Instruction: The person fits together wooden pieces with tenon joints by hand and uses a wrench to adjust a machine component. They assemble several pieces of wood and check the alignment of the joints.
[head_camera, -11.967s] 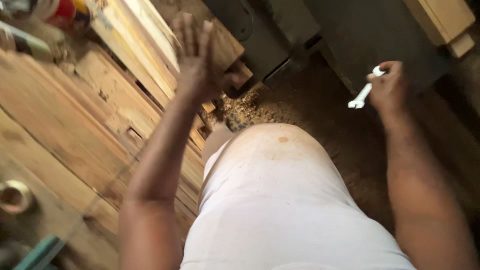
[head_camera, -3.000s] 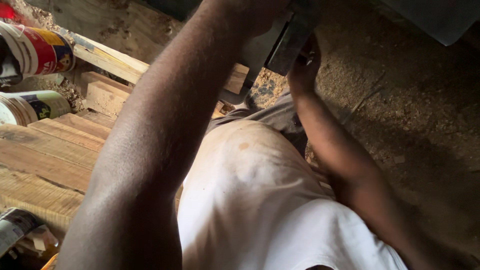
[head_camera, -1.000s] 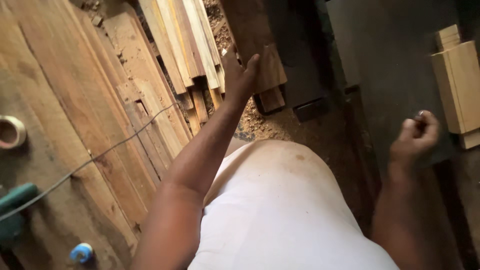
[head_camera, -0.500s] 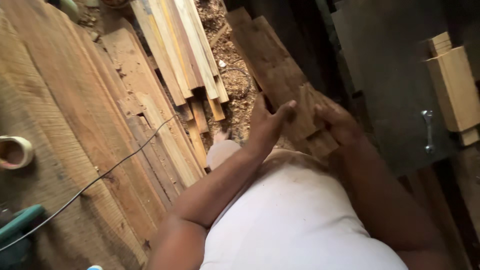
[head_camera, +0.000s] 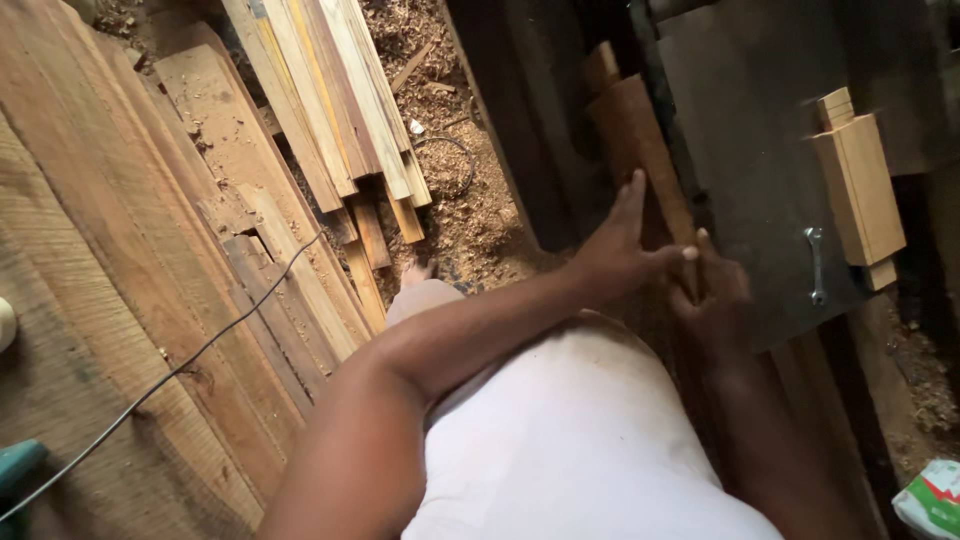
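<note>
Head view looks down over a white shirt at two bare hands meeting on a long brown wooden board (head_camera: 640, 150) that lies along the left edge of a dark grey flat machine table (head_camera: 760, 130); the left hand (head_camera: 615, 255) rests on the board's near end with its fingers spread wide and flat, thumb pointing right; the right hand (head_camera: 715, 295) sits just beside it, touching the thumb, fingers curled against the board's edge, though whether they truly grip it I cannot tell in the shade. By my judgement the step in hand is taking hold of the board and steadying it; any further move calls for a firm, even grip from both hands, palms kept away from the table's edge. On the table lie a pale squared wooden block with a narrower stub at each end (head_camera: 858, 185) and, just beside it, a small silver spanner (head_camera: 816, 265), both well apart from the hands. Left of the body, broad rough planks (head_camera: 110, 250) carry a thin grey cable (head_camera: 200, 350); a stack of pale narrow strips (head_camera: 330, 100) lies beyond; sawdust (head_camera: 460, 190) covers the floor between.
</note>
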